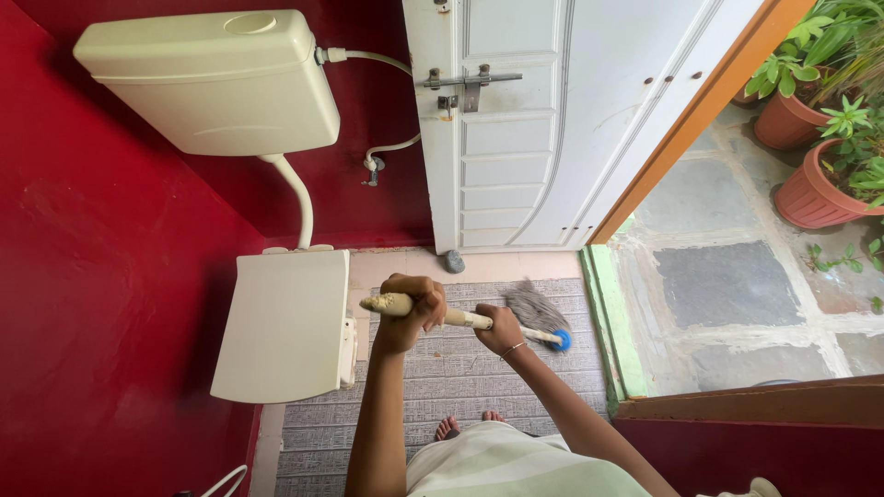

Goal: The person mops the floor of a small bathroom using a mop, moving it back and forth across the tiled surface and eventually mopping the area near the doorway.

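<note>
Both hands [456,317] on mop [539,315], near doorsill [612,322].

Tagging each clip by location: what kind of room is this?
Most likely a small home toilet room opening onto a paved yard. A closed toilet sits under a wall cistern; the open door shows potted plants outside. Both hands grip a mop.

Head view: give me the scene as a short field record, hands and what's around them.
left hand: gripping the top end of the mop handle
right hand: gripping the handle lower down, bracelet on the wrist
mop head: grey strands with a blue collar, on the grey ribbed floor by the doorway
toilet: lid closed, left of the hands
cistern: on the red wall
door: white, open
outside: potted plants on stone paving
</note>
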